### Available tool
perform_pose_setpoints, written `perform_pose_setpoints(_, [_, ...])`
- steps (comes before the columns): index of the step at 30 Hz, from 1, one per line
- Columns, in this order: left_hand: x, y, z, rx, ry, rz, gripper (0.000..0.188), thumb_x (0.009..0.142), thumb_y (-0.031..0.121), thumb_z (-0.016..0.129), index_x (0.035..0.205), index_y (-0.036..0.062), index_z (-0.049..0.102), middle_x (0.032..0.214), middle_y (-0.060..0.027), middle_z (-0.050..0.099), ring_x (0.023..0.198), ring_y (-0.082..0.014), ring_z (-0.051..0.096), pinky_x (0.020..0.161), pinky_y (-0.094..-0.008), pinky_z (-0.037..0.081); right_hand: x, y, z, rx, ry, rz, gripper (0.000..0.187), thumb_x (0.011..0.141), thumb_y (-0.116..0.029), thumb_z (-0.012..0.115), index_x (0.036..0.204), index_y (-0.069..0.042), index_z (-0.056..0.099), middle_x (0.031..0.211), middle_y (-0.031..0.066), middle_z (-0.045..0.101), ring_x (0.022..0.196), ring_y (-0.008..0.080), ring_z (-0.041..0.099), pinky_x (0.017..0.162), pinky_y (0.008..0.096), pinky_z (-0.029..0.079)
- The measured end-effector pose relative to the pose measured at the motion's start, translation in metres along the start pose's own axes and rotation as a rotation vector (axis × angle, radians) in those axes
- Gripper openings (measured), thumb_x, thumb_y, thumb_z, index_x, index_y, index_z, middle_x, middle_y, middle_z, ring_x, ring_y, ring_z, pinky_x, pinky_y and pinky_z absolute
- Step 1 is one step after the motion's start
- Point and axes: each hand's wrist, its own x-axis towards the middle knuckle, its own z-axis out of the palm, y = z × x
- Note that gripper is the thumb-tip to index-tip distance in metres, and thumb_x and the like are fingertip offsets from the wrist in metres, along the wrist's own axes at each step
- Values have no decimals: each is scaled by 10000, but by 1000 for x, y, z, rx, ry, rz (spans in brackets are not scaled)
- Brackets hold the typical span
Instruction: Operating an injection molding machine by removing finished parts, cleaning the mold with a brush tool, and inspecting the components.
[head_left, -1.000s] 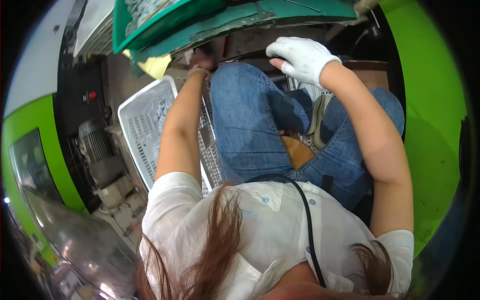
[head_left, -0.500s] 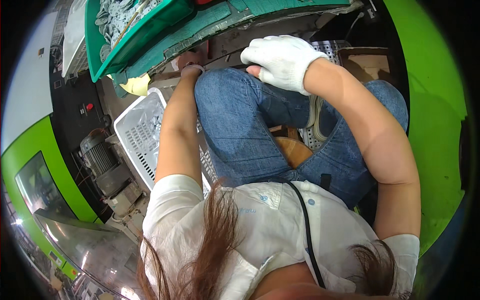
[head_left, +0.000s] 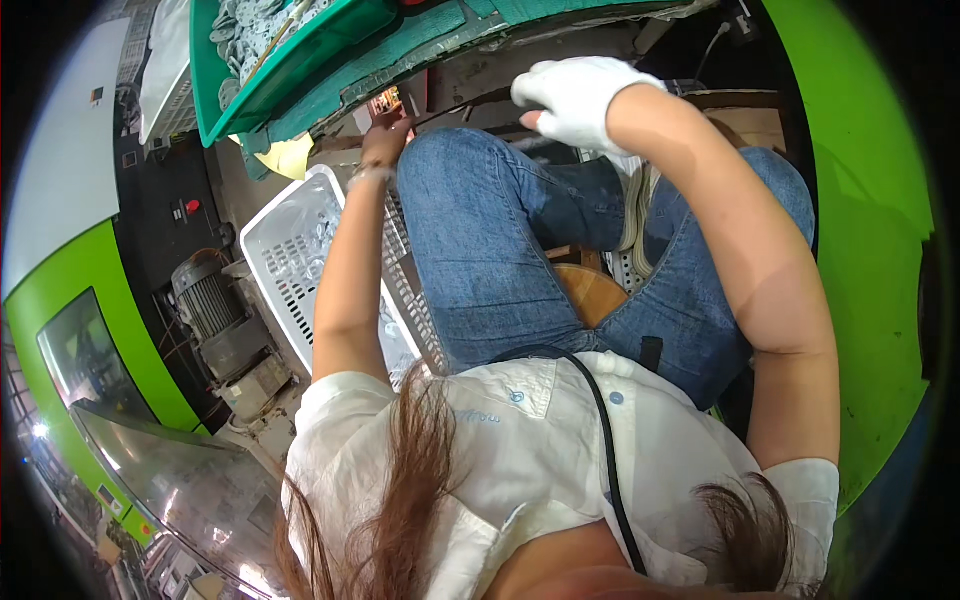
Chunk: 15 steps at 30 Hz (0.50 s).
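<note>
My left hand (head_left: 386, 140), bare and in shadow, reaches under the edge of the green-covered table beside my left knee. Its fingers are bent against a small red and orange patterned thing (head_left: 384, 102), whose kind I cannot make out. Above my knees hangs my right hand (head_left: 578, 100) in a white knitted glove (head_left: 590, 88), the thumb tip bare. Its fingers are loosely curved, with a gap to the thumb, and nothing shows between them.
A green bin (head_left: 215, 100) of grey flat parts stands on the table (head_left: 430, 58) at the far left. Below it, a white perforated basket (head_left: 268, 235) holds clear plastic and parts. A motor (head_left: 208, 295) sits further left. A green panel (head_left: 860, 200) rises on my right.
My left hand has turned, and the red and orange thing now shows at its fingers. My gloved right hand has moved slightly right and away from me, its thumb further from the fingers.
</note>
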Motion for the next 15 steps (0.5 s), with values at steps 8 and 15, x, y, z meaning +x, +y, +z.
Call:
perform_pose_setpoints(8, [-109,58,6,-25,229,266,438,933,356,537,1215,22,562,1180,-217,595,1095,-340,570,950,-370,433,-87,48,-70,392,291,161,265,890,-146,533,1140,-82,591,1027,127,649,929,260,618,841,341,485])
perform_pose_setpoints(15, [-84,5,7,30,210,407,349,988,211,438,1233,-3,565,1230,-150,576,1152,-247,531,1010,-331,389,-162,196,222,807,1040,765,257,882,-111,532,1110,-25,612,1059,127,663,986,233,623,863,324,479])
